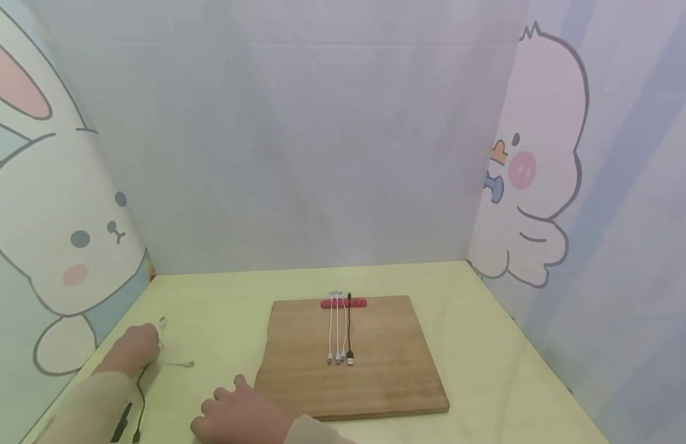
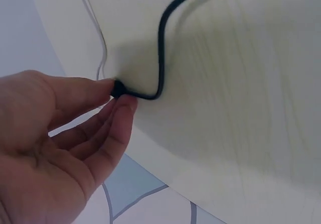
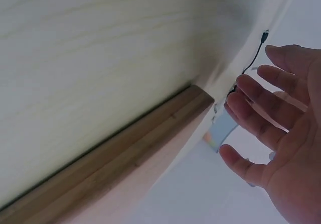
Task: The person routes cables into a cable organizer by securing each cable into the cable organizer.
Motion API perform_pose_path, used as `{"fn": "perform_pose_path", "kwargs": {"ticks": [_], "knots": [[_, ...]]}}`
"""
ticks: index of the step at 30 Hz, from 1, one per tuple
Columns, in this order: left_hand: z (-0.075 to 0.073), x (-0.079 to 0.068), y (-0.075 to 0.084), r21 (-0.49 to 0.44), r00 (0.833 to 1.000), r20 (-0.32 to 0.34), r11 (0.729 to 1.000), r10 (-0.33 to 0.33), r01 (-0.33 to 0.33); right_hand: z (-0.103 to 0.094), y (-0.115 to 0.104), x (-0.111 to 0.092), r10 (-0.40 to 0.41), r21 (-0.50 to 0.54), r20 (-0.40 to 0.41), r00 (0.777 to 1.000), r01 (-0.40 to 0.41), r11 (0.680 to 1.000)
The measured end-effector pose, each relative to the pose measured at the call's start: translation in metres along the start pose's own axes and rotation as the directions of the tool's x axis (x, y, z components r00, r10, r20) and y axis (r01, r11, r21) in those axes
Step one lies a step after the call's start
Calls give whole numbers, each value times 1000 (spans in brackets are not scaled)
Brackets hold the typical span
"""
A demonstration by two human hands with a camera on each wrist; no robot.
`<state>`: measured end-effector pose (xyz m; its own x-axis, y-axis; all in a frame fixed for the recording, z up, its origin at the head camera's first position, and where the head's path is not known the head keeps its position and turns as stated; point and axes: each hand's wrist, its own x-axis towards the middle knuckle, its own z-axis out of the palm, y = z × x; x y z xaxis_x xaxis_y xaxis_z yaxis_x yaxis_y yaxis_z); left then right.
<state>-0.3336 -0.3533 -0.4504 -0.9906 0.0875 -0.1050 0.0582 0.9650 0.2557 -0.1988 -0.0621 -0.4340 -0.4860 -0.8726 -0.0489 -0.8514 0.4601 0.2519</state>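
Between thumb and fingertips, my left hand [image 2: 75,128] pinches one end of a black USB cable [image 2: 161,48] at the table's left side. In the head view that cable [image 1: 141,394] trails from under the left hand [image 1: 136,346] toward the front, its plug lying near the forearm. A white cable [image 1: 176,364] lies beside the same hand, partly hidden by it. My right hand [image 1: 243,414] is held by the front left corner of the wooden board [image 1: 398,370], fingers spread and loosely bent, nothing in them.
On the board, several white cables [image 1: 330,330] and a black cable [image 1: 350,333] lie side by side, their upper ends in a red cable holder [image 1: 359,303] at the far edge. A dark strip-like thing [image 1: 121,422] lies by the left forearm. Curtains [image 1: 321,154] stand around the table.
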Motion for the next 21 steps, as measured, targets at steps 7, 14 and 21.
{"fn": "perform_pose_path", "kwargs": {"ticks": [7,14,21], "knots": [[1,-1,19,-44,988,124,994,-95,101,0,-11,8,-2,80,142,990,-9,997],[5,5,28,-7,963,228,989,-140,145,13,-12,14,55,20,134,989,-58,998],[8,5,34,35,946,291,989,-146,142,13,-9,10,69,7,109,992,-70,998]]}}
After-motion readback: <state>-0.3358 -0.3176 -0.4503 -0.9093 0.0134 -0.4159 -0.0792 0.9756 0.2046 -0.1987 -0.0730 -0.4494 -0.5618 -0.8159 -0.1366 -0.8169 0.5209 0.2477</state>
